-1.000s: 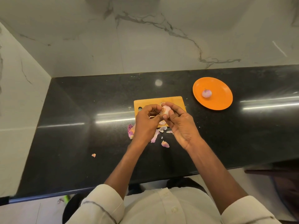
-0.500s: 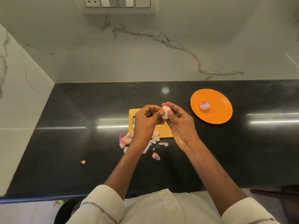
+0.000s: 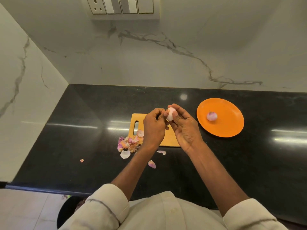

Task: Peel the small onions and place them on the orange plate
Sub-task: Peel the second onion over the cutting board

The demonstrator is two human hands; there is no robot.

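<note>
Both of my hands meet above the wooden cutting board (image 3: 169,138). My right hand (image 3: 184,128) holds a small pale onion (image 3: 170,113) between thumb and fingers. My left hand (image 3: 154,127) has its fingers curled against the onion's left side, pinching at its skin. The orange plate (image 3: 232,123) lies to the right of the board on the black counter, with one peeled pinkish onion (image 3: 211,116) on it.
Pink and white onion peels (image 3: 128,144) lie heaped at the board's near left corner, with several loose bits scattered on the black counter (image 3: 83,130) toward its front edge. A marble wall with a switch panel (image 3: 123,5) stands behind.
The hands stay together on the onion, working its skin. The camera has tilted up, so the counter sits lower in view and the switch panel shows.
</note>
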